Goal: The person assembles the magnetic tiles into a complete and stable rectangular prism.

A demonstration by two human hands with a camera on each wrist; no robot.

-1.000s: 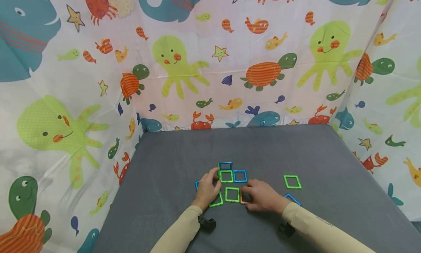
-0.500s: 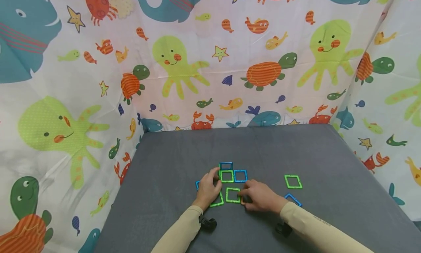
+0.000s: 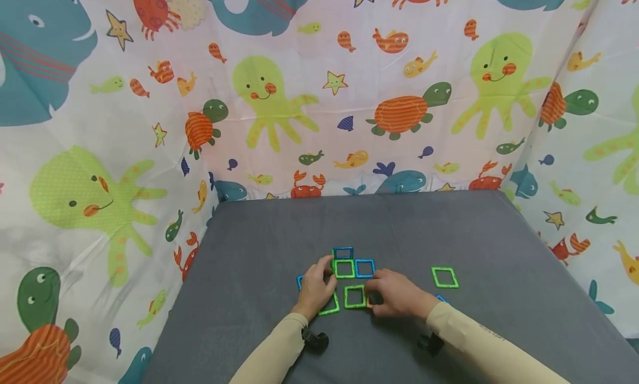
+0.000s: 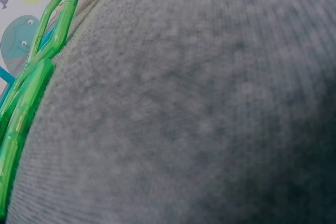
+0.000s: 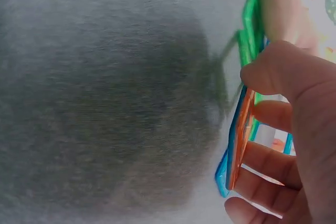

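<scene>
In the head view my left hand reaches over the left of a group of square magnetic tiles, its curled index finger and thumb at a raised green tile. A blue tile and a flat green tile are partly hidden under it. My right hand grips an orange tile between thumb and fingers, with a blue edge along it. The orange tile stands beside a green tile. Behind are a green tile, a flat blue tile and an upright blue tile.
On the grey cloth-covered table, a loose green tile lies to the right. Another blue tile is mostly hidden behind my right sleeve. A curtain printed with sea animals surrounds the table's back and sides.
My right hand has shifted slightly away from me, and its sleeve now covers more of the blue tile at the right. My left hand stays in place.
</scene>
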